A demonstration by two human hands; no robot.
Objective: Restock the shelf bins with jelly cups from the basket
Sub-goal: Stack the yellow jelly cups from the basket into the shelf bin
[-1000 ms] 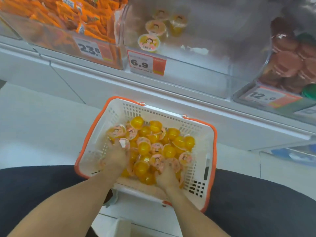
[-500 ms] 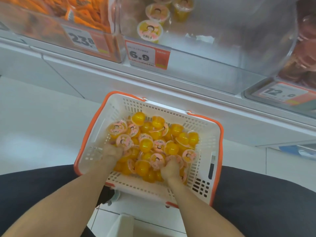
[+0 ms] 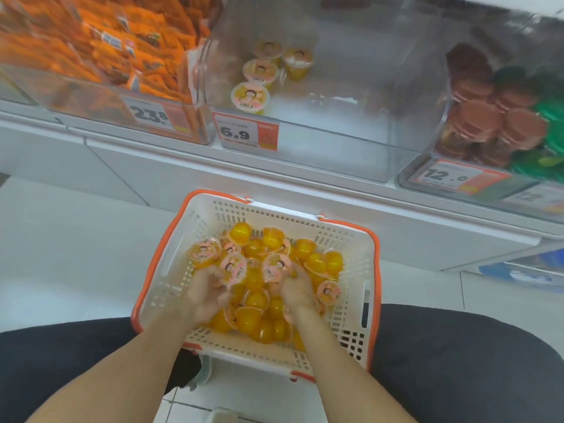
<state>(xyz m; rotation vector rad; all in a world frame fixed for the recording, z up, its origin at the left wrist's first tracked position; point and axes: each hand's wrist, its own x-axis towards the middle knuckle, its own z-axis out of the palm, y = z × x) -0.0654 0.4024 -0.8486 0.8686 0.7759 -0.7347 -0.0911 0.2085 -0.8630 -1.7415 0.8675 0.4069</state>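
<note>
Both hands have drawn closer together since a second ago, scooping upward. Left hand and right hand each curl around jelly cups heaped inside the white lattice basket. Above the basket, the clear bin marked 6.9 holds four cups. An overfull handful could spill on the lift, I'd judge: the domed plastic cups with their foil lids look slick and rounded.

Mid bin mostly free, open-topped
</note>
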